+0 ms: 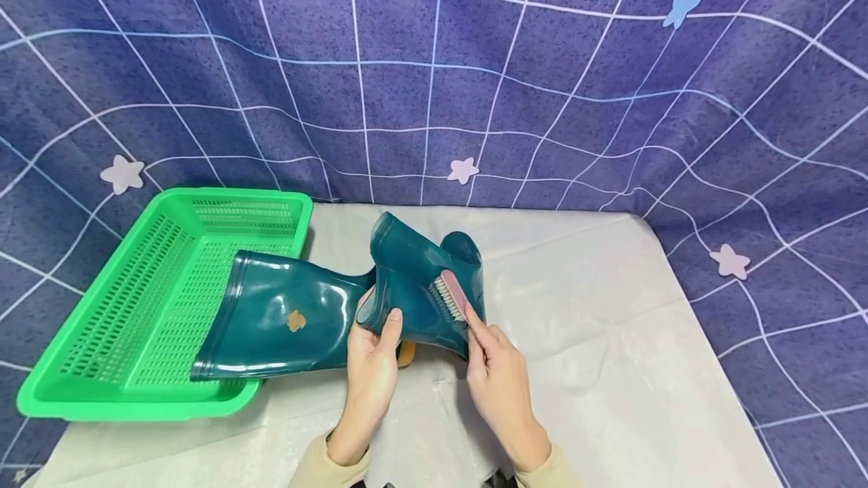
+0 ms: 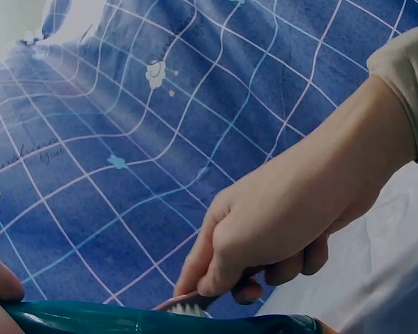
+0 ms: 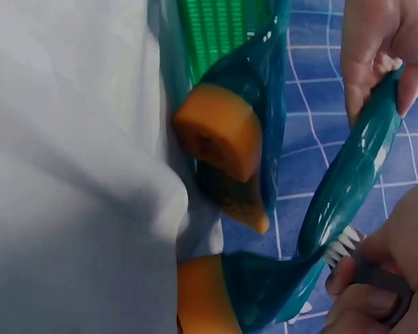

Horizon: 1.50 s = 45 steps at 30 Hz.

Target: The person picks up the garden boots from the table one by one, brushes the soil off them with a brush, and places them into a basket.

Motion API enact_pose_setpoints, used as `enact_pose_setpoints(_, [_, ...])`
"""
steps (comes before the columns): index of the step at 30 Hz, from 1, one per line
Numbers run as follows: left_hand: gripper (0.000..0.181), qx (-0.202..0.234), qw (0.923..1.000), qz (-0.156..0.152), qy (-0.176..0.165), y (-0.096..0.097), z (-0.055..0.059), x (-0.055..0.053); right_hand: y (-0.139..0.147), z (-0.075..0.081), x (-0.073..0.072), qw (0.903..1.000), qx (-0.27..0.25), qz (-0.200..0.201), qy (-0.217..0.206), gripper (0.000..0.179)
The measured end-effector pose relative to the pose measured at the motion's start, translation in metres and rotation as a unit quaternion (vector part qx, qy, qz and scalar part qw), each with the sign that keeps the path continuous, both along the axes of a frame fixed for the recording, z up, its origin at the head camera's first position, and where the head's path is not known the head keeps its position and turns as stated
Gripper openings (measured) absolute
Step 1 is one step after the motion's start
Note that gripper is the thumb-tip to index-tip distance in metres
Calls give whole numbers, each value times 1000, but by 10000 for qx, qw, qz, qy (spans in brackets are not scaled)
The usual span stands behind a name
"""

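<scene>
Two boots (image 1: 407, 277) (image 1: 271, 300), one brush (image 1: 452, 294), one basket (image 1: 125, 307). Left hand (image 1: 371, 371) grips one boot's top; right hand (image 1: 500, 375) holds brush against it.

Curtain (image 1: 407, 96): purple-blue fabric, hanging behind the table cover and along its sides, printed with a wavy grid of white and light-blue lines. Several pale stars (image 1: 463, 170) and one light-blue figure (image 1: 682, 4) are noted on it in the head view. Lettering (image 2: 28, 156) appears toward the left of the left wrist view; dim there, it cannot be read with confidence. Table cover (image 1: 597, 367): white, lightly creased. Basket (image 1: 136, 407): green, slotted walls, perforated floor, standing at the left end, its far side near the curtain.
</scene>
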State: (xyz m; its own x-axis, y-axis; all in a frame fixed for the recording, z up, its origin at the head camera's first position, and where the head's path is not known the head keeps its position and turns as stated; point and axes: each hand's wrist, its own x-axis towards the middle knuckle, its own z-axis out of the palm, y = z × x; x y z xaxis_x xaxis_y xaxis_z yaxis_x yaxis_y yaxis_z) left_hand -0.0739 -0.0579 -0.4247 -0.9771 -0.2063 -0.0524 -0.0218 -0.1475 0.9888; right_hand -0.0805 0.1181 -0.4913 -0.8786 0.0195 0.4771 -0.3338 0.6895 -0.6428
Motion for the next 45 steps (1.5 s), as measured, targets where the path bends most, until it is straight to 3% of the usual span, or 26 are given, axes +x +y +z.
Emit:
enact_pose_setpoints(6, [49,-124,9999,120,0,-4,-2,0,-3,-9,0,9997,-94,199,45,45])
enact_pose_setpoints(11, [50,-70,10000,1,-59,-4,-3,0,-1,-12,2,9997,-177,141,-55,45])
enact_pose_setpoints(37, [50,-73,10000,39,35,1,-2,-1,-2,-11,2,9995,-225,149,132,46])
enact_pose_setpoints(45, [50,33,10000,-32,20,1,-4,-1,-1,-15,0,9984,-7,-468,321,45])
